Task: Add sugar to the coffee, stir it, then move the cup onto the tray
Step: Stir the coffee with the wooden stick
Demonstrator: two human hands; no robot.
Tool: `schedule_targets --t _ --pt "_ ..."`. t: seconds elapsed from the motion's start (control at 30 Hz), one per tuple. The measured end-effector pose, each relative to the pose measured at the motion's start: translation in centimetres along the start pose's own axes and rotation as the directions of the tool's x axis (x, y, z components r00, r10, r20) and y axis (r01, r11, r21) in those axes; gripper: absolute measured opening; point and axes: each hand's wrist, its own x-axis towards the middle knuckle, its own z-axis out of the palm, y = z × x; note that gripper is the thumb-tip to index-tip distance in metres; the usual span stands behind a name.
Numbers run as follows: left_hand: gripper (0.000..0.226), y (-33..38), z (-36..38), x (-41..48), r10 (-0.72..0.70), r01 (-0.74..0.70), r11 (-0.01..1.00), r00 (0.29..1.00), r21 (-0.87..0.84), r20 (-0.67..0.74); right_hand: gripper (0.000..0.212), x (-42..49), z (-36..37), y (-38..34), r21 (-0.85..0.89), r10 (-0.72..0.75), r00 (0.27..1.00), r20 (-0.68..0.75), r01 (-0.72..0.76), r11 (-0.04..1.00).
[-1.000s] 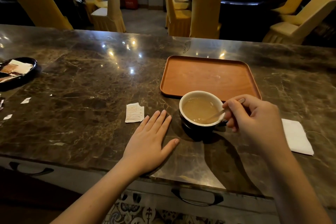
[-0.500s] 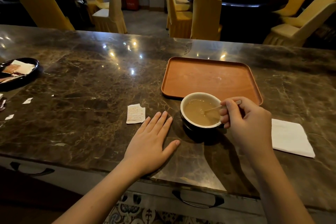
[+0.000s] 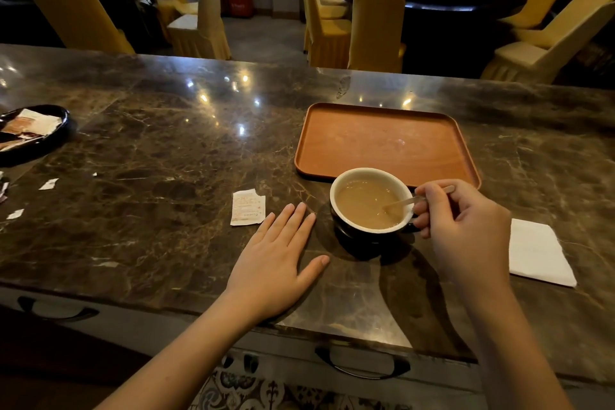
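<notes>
- Coffee cup [image 3: 371,201], dark outside and white inside, stands on the marble counter [image 3: 159,156] at centre frame, just below the near edge of the tray [image 3: 386,143]; it is filled with pale, milky coffee.
- Right hand [image 3: 466,230], at right of centre, is curled closed around a thin wooden stir stick [image 3: 404,202], pinching its upper end beside the cup's right rim; the stick's lower end dips into the coffee.
- Left hand [image 3: 276,263] lies flat and spread, palm down on the counter, just left of the cup and not touching it.
- Torn sugar packet [image 3: 248,207] lies on the counter just above the left fingertips.
- Orange-brown tray sits bare on the counter, above the cup in the frame.
- White napkin [image 3: 537,253] lies folded at the right, beside the right wrist.
- Black dish [image 3: 33,130] with wrappers rests at the left edge; small paper scraps [image 3: 49,184] lie below it.
</notes>
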Motion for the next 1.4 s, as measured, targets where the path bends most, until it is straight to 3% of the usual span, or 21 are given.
schedule_targets --t 0.5,1.4 --pt "0.069 0.0 -0.1 0.0 0.011 -0.011 1.000 1.000 -0.002 0.002 0.020 0.5 -1.4 0.0 -0.061 -0.291 0.955 -0.062 0.287 0.956" --pt "0.071 -0.1 0.3 0.1 0.006 -0.006 1.000 1.000 0.001 -0.002 0.026 0.2 -2.1 0.1 -0.080 -0.365 0.931 -0.006 0.363 0.928"
